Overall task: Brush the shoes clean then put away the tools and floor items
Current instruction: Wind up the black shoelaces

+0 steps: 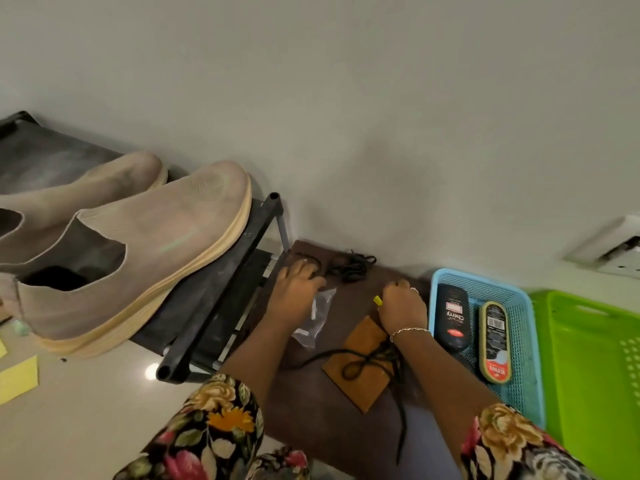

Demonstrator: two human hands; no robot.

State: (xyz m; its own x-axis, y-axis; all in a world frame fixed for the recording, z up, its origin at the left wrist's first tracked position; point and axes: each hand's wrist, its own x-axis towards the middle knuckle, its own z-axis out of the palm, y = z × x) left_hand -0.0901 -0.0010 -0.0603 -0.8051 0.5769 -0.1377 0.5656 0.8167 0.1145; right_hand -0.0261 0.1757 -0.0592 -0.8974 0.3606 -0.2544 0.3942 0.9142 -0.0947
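1. Far left of both hands, a yellow sheet [19, 377] lies on the floor, cut off by the frame edge.
2. The shoes [138, 251], a beige knit pair, stand on the black rack [221, 296] to the left of the left hand. Judgement: brushing appears finished, and the put-away stage is under way. How clean they are cannot be confirmed from this view.
3. The left hand [296, 282] rests on the brown mat [311, 420], fingers bent down. A clear plastic bag [313, 317] lies partly beneath its palm, and a lace bundle [349, 266] sits just beyond its fingertips. Whether it grips anything cannot be determined.
4. The right hand [403, 304] is clenched around a small yellow object [377, 301]. Only the tip protrudes, so its identity is unclear.
5. Under the right wrist lies a tan cloth [360, 365] with a loose lace [367, 362] looped across it.
6. Just right of the right hand, the blue basket [485, 285] holds a black bottle [452, 317] and an oval polish applicator [495, 341].
7. Farther right stands a green basket [588, 358], cut off at the frame edge.
8. Remaining, by judgement: the bag, laces, cloth and yellow object are not yet stowed. No brush is visible.
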